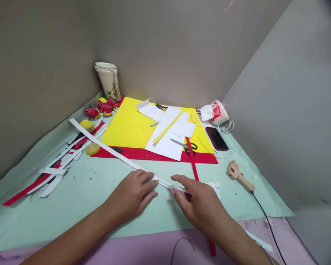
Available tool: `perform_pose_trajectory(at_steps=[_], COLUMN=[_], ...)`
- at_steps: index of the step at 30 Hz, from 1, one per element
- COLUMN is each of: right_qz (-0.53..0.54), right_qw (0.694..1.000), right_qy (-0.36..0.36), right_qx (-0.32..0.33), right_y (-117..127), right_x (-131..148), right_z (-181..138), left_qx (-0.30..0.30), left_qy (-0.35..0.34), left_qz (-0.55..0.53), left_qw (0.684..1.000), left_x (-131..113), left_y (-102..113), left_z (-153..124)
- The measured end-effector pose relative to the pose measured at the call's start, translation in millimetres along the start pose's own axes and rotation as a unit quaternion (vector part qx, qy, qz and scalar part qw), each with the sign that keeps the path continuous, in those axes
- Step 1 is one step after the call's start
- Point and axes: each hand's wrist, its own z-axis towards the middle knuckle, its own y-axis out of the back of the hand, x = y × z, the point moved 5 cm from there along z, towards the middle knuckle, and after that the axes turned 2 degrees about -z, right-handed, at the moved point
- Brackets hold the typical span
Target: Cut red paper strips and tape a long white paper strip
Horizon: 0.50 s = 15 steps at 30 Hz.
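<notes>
A: ok how would you handle that white strip (117,154) without it going wonky?

B: I'd keep it flat on the cloth (85,217), pin it with the left hand (139,187) right by the bit being worked, and run the right thumb along slowly so the edges stay lined up. Go light, stuff that thin probably creases easily. It looks doubled between the hands, but I can't swear to it

A: so is the left gripping it?

B: nah, fingertips on top, thumb out to the side and off it. On the right hand (201,200) the thumb is at the strip and the forefinger's parted from it. Can't tell if the other fingers pinch anything

A: and where's the strip vs the hands?

B: passes under the left fingertips, over to the right thumb, then that end's hidden at the right hand. The long part heads away up-left past the tape (92,148). I'd mind the red strip (192,162) too, it runs under the right hand
</notes>
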Motion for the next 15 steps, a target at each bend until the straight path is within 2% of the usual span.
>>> perform_pose_trajectory(at_steps=[9,15], right_qz=[-0.100,-0.117], right_qw=[0.993,0.990], right_qy=[0.034,0.050], right_qx=[0.052,0.063], right_y=[0.7,0.8], right_x=[-2.3,-1.8], right_z=[9.8,13.2], left_qx=[0.003,-0.001], left_qy=[0.000,0.001], left_qz=[-0.003,-0.004], left_qw=[1.000,1.000], left_x=[-0.2,-0.1], left_y=[-1.0,-0.7], left_z=[-0.4,-0.8])
